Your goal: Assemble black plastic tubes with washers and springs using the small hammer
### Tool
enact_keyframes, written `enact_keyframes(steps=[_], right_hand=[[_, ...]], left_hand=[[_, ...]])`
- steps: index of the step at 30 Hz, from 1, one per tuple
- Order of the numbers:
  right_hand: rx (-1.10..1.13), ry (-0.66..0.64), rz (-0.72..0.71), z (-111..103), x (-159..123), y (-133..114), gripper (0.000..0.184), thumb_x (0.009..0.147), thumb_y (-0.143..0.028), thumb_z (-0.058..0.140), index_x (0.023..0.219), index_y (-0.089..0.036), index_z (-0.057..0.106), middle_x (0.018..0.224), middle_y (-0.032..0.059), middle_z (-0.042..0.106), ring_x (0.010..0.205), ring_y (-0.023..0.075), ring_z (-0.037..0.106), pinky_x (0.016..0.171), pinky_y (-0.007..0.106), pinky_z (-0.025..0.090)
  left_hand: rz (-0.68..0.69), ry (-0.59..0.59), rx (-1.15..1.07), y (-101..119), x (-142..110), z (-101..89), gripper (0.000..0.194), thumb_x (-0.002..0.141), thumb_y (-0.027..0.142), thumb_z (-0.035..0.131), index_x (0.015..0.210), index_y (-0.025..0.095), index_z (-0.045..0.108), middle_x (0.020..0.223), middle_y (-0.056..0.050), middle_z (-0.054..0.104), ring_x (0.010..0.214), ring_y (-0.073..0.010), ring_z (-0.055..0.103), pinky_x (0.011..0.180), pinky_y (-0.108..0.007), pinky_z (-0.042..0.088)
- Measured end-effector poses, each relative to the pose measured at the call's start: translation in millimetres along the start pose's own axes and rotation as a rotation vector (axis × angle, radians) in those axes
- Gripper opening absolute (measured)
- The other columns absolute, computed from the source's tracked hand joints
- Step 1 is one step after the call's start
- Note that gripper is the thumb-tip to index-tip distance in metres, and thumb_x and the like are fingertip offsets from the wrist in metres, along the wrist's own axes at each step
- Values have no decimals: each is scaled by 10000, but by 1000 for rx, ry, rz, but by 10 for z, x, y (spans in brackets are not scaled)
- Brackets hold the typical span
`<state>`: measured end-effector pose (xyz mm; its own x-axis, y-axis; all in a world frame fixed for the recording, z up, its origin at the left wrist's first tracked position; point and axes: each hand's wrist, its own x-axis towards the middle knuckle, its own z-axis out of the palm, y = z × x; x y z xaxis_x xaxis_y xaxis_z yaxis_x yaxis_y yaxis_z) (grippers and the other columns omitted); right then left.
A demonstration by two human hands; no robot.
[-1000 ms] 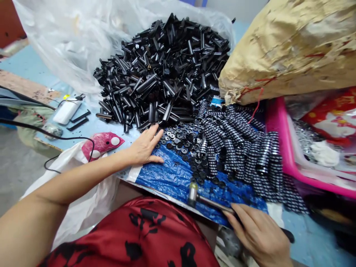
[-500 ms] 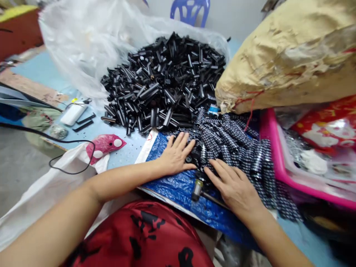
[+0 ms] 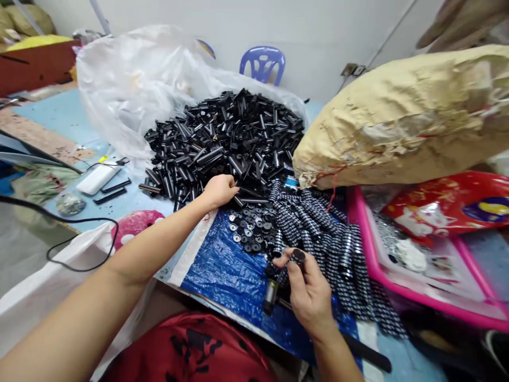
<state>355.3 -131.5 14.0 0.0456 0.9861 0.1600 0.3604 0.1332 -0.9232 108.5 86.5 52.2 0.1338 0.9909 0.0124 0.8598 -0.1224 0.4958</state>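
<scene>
My left hand (image 3: pixel 222 190) is closed at the front edge of a heap of shiny black tube-like pieces (image 3: pixel 226 143); what its fingers grip, if anything, is hidden. My right hand (image 3: pixel 308 292) pinches a small round black piece (image 3: pixel 298 257) between thumb and fingers, above the blue sheet (image 3: pixel 222 276). Flat black washer-like discs (image 3: pixel 252 228) lie loose between the hands. Right of them spread rows of black-and-white speckled cylindrical pieces (image 3: pixel 330 233). Beneath my right hand lies a hammer (image 3: pixel 270 297), its dark handle running to the lower right.
A large tan sack (image 3: pixel 397 116) leans in from the right over a pink basket (image 3: pixel 369 265) and a red packet (image 3: pixel 449 204). Clear plastic sheeting (image 3: pixel 123 101) rises behind the heap. At left are a white power bank-like box (image 3: pixel 97 178) and a black cable (image 3: pixel 79 220).
My left hand has left the discs, moved up and left to the heap, and closed. My right hand has turned over and taken hold of a round black piece. The view has tilted upward.
</scene>
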Motion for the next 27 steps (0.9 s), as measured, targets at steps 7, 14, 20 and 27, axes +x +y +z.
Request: enact_keyframes(steps=[7,14,20,27], right_hand=[[698,55,604,286,-160,-169,722,841,-804,461,1146,-149,446,849,15,530,671,54,558,595,207,478],[738,79,615,375,-98,-210,762,736,-805,613,1122,-173,436,776,-22,490,617,42,518,558,188,445],[759,112,622,426,-172,-240,790,731,-822,600,1175,-186,449,631,-69,383,442,28,354,421,177,284],[850,271,634,478,-129,-336,748,744,-800,583,1133,-170,477,913,7,596,775,47,613,701,197,537]], left_hand=[[45,140,-323,-17,-407,131,288,831,196,604,628,180,401,616,29,460,597,-102,411,589,-250,319],[51,-54,-565,146,-1337,546,320,920,423,602,1120,174,579,793,8,568,686,-126,506,673,-265,404],[-106,-258,-1011,206,-1509,590,290,946,467,530,979,181,495,765,14,599,502,-86,488,507,-233,379],[23,-239,-958,502,-1725,466,287,889,428,693,914,145,659,750,-1,595,679,-103,517,657,-228,425]])
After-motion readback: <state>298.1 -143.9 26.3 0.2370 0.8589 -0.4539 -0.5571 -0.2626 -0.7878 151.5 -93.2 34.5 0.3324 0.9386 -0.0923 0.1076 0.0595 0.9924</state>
